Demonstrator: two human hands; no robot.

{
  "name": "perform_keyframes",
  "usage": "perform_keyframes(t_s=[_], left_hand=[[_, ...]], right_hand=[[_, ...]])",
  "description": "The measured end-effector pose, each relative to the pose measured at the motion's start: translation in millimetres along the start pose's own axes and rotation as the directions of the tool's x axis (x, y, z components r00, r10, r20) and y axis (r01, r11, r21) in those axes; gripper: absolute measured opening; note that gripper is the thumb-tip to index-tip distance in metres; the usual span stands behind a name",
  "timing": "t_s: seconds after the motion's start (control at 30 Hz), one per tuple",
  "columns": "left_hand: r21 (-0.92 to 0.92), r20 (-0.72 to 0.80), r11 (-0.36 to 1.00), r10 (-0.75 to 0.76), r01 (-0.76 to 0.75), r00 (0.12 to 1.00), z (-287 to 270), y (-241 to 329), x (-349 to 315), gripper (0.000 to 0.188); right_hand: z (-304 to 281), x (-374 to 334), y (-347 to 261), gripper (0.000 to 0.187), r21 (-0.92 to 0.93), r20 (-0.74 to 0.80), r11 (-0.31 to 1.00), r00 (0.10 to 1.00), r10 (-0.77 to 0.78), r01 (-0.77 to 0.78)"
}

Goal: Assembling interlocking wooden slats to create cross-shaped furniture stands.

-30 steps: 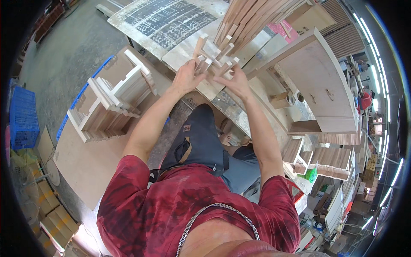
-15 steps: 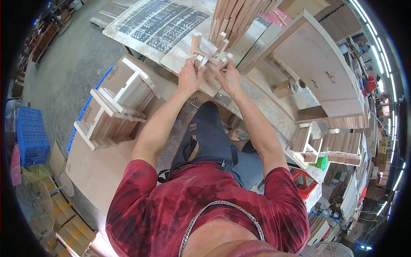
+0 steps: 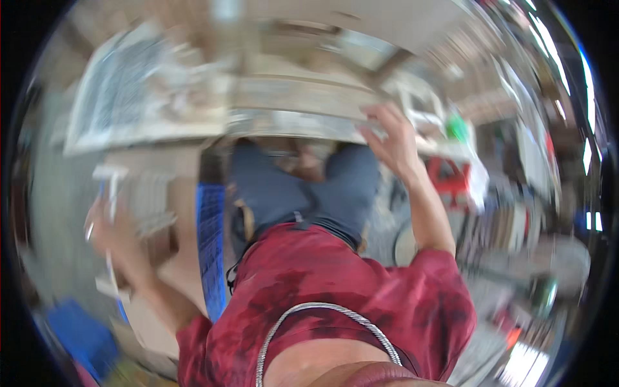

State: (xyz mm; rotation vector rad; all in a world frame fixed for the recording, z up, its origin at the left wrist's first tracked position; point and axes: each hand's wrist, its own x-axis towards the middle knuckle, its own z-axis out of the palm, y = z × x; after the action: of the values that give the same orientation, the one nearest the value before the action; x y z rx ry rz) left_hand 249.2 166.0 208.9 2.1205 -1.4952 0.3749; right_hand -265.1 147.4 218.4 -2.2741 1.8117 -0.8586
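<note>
Motion blur softens this moment. My left hand [image 3: 115,227] reaches out at the left, over a stack of pale wooden frames [image 3: 151,200]. Its fingers are at a pale bar of the outermost frame [image 3: 112,173]; whether they grip it is smeared. To the right, my right hand [image 3: 390,138] hangs in the air with fingers apart and nothing in them, near the front edge of the wooden workbench [image 3: 303,90]. Small pale wooden pieces [image 3: 180,90] lie blurred on the bench at the far left.
A blue plastic crate [image 3: 211,238] stands beside my left thigh, and another blue crate [image 3: 80,335] is at the lower left. At the right are a red box-like object [image 3: 451,180], a green item [image 3: 457,128] and rows of stacked wooden parts [image 3: 477,87].
Both hands have left the small wooden pieces and moved apart, the left toward the stacked frames, the right outward. My view and body have turned left.
</note>
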Motion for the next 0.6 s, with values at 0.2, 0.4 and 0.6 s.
perform_keyframes(t_s=[0.2, 0.4, 0.6], left_hand=[[0.446, 0.333, 0.895, -0.188, 0.021, 0.924, -39, -103, 48, 0.044], [0.445, 0.485, 0.893, -0.185, -0.06, 0.855, -44, -170, 5, 0.042], [0.347, 0.333, 0.938, -0.112, -0.011, 0.936, -40, -166, -15, 0.028]], right_hand=[[-137, -91, 163, 0.035, -0.529, -0.202, 0.768, 0.932, 0.301, -0.362], [-104, -92, 221, 0.046, -0.537, 0.066, 0.815, 0.952, 0.3, -0.219], [-86, -81, 249, 0.023, -0.641, 0.132, 0.76, 0.96, 0.247, -0.107]])
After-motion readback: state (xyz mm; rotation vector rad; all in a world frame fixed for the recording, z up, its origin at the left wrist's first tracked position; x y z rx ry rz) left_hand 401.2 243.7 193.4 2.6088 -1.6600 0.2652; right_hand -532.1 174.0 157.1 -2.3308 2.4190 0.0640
